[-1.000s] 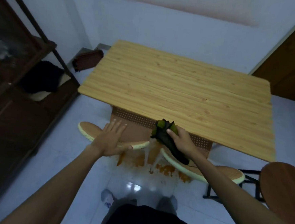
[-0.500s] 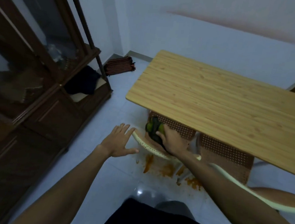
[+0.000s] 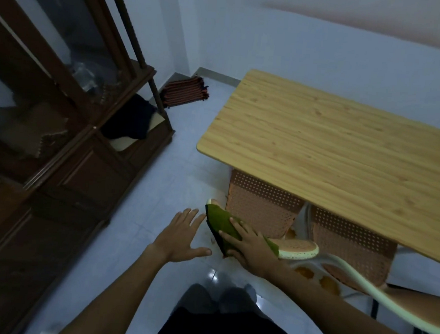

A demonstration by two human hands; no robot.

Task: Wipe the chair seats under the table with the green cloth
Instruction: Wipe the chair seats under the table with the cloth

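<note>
The green cloth lies spread over the left end of a chair seat, an orange seat with a pale rim that pokes out from under the wooden table. My right hand presses flat on the cloth with fingers spread. My left hand hovers open over the floor just left of the seat, holding nothing. The seat's perforated orange backrest stands under the table edge. A second chair sits to the right, its pale rim curving toward me.
A dark wooden cabinet with glass doors fills the left side. A folded striped mat lies on the floor by the far wall. A round brown stool is at the lower right. My feet stand on pale tiles.
The view swung left and closer. My right hand went from gripping the bunched cloth to pressing it spread flat on the left chair's seat. My left hand came off the seat.
</note>
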